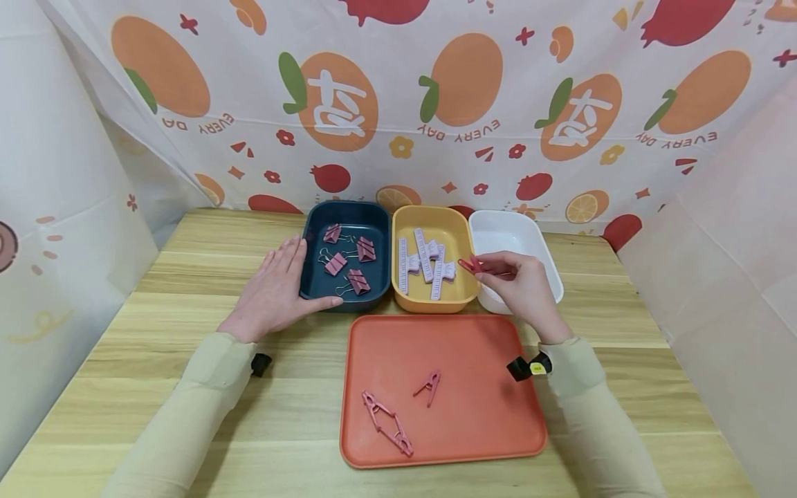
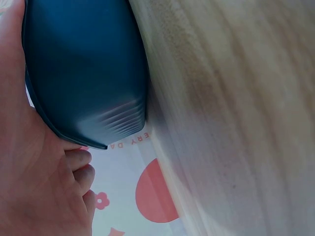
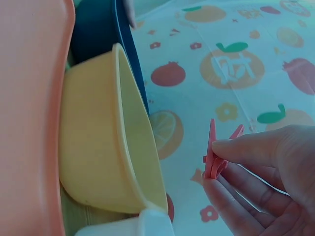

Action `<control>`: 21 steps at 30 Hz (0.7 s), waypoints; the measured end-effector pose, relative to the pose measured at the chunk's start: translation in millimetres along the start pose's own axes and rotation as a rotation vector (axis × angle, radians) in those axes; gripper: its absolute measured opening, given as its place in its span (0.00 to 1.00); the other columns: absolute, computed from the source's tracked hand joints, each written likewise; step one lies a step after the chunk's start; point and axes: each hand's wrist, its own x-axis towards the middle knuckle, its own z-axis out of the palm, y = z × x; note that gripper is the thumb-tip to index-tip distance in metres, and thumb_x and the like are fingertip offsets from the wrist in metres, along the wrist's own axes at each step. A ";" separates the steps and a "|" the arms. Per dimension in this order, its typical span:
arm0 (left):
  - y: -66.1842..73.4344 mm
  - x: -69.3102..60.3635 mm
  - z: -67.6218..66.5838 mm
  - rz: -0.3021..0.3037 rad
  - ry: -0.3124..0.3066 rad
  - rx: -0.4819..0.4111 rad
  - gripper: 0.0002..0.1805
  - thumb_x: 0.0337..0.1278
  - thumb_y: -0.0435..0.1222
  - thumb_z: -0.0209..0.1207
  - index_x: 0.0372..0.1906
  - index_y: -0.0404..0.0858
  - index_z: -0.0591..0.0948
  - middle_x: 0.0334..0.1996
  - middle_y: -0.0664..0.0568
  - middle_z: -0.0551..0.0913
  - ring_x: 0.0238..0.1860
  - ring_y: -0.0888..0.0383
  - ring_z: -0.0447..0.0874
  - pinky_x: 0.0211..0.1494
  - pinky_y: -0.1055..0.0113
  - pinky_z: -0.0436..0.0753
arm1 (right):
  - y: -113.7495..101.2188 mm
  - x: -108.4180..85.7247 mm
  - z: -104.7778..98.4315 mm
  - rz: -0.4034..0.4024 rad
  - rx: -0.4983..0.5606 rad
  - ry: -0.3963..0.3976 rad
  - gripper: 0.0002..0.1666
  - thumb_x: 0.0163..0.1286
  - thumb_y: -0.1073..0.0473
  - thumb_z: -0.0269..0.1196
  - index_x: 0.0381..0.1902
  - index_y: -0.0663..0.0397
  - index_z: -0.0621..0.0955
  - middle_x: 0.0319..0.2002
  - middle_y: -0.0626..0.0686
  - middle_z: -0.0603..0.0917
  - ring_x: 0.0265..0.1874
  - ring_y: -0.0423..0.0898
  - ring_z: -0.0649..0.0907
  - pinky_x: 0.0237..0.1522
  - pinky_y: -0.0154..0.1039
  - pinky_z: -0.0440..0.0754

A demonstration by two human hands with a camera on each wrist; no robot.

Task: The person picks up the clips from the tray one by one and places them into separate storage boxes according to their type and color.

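My right hand pinches a pinkish-red clothespin between thumb and fingers, above the rims of the yellow and white bins. Straight-fingered, my left hand rests against the left side of the dark blue bin, its thumb along the front rim. Several dark pink binder clips lie in that bin. The yellow bin holds lavender ruler-shaped clips. Part of the white bin is hidden behind my right hand.
An orange-red tray lies in front of the bins. On it are a pink clothespin and two more pink clothespins touching end to end. The wooden table meets a fruit-patterned cloth behind the bins.
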 end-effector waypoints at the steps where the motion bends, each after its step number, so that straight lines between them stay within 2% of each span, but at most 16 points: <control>1: -0.1 0.1 0.0 -0.001 -0.001 0.000 0.74 0.44 0.81 0.52 0.81 0.31 0.43 0.80 0.34 0.42 0.80 0.38 0.38 0.79 0.44 0.37 | 1.5 1.0 -1.4 0.003 -0.002 0.006 0.17 0.64 0.64 0.74 0.52 0.56 0.88 0.42 0.53 0.89 0.39 0.47 0.88 0.42 0.32 0.86; 9: -0.6 0.5 0.1 -0.001 -0.001 0.000 0.74 0.44 0.81 0.52 0.81 0.31 0.43 0.80 0.34 0.42 0.80 0.38 0.38 0.79 0.44 0.37 | 14.1 7.2 -10.7 -0.004 0.018 0.055 0.17 0.64 0.65 0.74 0.51 0.58 0.88 0.40 0.55 0.89 0.37 0.47 0.87 0.40 0.30 0.85; 21: -0.1 -0.1 0.2 0.001 0.004 -0.005 0.74 0.45 0.80 0.53 0.81 0.31 0.42 0.80 0.34 0.42 0.79 0.37 0.38 0.78 0.43 0.37 | 25.9 20.2 -26.6 0.106 -0.014 0.085 0.18 0.67 0.61 0.72 0.54 0.57 0.86 0.43 0.57 0.88 0.39 0.47 0.86 0.40 0.28 0.84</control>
